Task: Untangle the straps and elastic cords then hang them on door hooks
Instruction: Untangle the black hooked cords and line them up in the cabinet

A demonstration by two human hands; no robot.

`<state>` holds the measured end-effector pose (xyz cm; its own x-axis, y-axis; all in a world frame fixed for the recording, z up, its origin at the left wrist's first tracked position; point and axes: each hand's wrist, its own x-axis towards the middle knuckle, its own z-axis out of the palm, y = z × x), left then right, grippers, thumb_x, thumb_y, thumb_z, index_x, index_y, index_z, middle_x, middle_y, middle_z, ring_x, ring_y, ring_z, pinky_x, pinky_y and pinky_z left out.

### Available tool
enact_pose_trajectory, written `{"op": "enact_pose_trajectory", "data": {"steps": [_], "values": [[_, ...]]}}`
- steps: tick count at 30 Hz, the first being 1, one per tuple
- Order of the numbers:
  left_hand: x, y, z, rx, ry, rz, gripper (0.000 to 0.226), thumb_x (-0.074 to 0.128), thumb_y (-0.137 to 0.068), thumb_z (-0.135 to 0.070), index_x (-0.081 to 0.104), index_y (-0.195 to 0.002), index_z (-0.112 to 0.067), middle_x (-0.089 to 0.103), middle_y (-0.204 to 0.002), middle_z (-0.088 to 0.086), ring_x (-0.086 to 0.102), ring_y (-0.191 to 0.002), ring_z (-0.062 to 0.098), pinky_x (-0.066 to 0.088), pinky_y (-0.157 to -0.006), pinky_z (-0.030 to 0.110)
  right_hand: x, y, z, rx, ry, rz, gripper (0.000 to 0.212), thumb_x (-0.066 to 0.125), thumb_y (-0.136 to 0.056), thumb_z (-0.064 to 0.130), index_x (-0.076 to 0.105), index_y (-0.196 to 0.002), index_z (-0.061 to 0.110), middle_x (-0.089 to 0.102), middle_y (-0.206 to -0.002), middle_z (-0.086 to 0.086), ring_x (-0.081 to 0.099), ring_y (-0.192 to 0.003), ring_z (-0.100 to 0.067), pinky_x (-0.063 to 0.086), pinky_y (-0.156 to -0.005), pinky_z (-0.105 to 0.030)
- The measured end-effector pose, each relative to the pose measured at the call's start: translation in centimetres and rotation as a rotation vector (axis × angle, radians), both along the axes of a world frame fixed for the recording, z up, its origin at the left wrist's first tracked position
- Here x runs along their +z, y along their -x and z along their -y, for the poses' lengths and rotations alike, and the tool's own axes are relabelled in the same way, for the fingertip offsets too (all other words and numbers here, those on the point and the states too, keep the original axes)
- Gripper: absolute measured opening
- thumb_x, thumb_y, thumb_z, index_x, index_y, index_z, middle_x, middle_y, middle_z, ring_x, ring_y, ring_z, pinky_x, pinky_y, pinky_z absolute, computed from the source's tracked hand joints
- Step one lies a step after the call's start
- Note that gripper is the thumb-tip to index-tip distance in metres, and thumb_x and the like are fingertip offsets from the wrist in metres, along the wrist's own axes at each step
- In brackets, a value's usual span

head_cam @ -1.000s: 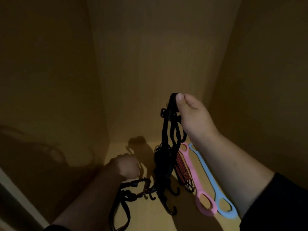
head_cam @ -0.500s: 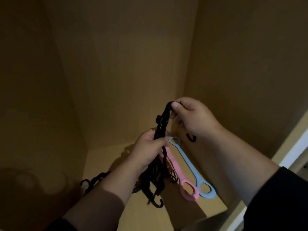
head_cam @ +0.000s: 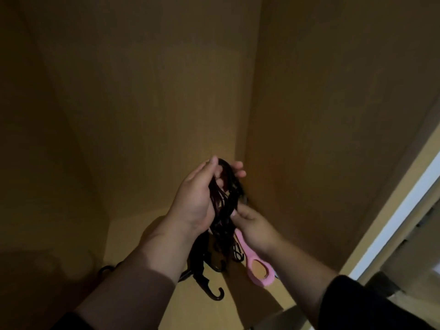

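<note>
1. Left hand (head_cam: 195, 206): raised, palm turned inward, fingers and thumb curled round the upper part of the bundle of black cords (head_cam: 225, 206); top loop of the bundle draped over the fingertips. Judged a carrying grip, meant to keep the tangle off the shelf so loose ends hang free.
2. Right hand (head_cam: 252, 225): just below and beside the left, fingers closed on the lower strands. Precise pinch point hidden behind the cords. Judged to be sorting or drawing one strand out of the mass.
3. Bundle: between both hands, strands crossing and doubled over one another; not yet separated.
4. Below the hands: trailing ends with a black hook (head_cam: 217, 295) hanging down toward the shelf floor (head_cam: 240, 296); contact with it not discernible in the dim light.
5. Below the right hand: pink strap (head_cam: 256, 267), loop end lowest, upper end lost behind the bundle; whether caught in the tangle cannot be told.
6. Beyond the hands: plain cupboard walls (head_cam: 321, 115) at back and side.
7. No door hooks in view; hanging step judged not yet begun.
</note>
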<state>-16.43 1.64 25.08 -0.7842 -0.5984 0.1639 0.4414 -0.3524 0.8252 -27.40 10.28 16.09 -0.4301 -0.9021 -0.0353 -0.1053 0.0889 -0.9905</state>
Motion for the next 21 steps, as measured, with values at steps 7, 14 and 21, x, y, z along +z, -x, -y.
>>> {"op": "enact_pose_trajectory", "data": {"steps": [7, 14, 21], "values": [[-1.3, 1.4, 4.9, 0.283, -0.224, 0.074, 0.034, 0.051, -0.096, -0.048, 0.048, -0.103, -0.015, 0.042, -0.056, -0.002, 0.031, -0.040, 0.012, 0.038, -0.043, 0.024, -2.4, -4.9, 1.2, 0.315, -0.028, 0.728, 0.044, 0.049, -0.097, 0.046, 0.065, -0.111, 0.007, 0.069, -0.094, -0.020, 0.067, -0.086, -0.031, 0.051, -0.087, -0.043], [-6.9, 2.6, 11.3, 0.438, -0.230, 0.256, 0.016, 0.067, -0.090, -0.025, 0.054, -0.093, -0.015, 0.038, -0.058, -0.004, 0.032, -0.043, 0.010, 0.035, -0.041, 0.023, -3.5, -5.8, 2.0, 0.212, -0.167, 0.491, 0.022, 0.068, -0.090, 0.026, 0.061, -0.107, 0.014, 0.057, -0.074, -0.001, 0.051, -0.058, -0.011, 0.046, -0.059, -0.024], [-13.9, 5.0, 16.0, 0.570, -0.115, 0.646, 0.030, 0.042, -0.095, -0.012, 0.055, -0.121, -0.006, 0.046, -0.067, 0.004, 0.043, -0.054, 0.017, 0.042, -0.051, 0.027, -5.4, -3.8, 3.7, 0.148, -0.459, 0.192, 0.015, 0.055, -0.091, 0.009, 0.062, -0.103, 0.014, 0.071, -0.087, -0.010, 0.068, -0.066, -0.016, 0.052, -0.061, -0.030]]}}
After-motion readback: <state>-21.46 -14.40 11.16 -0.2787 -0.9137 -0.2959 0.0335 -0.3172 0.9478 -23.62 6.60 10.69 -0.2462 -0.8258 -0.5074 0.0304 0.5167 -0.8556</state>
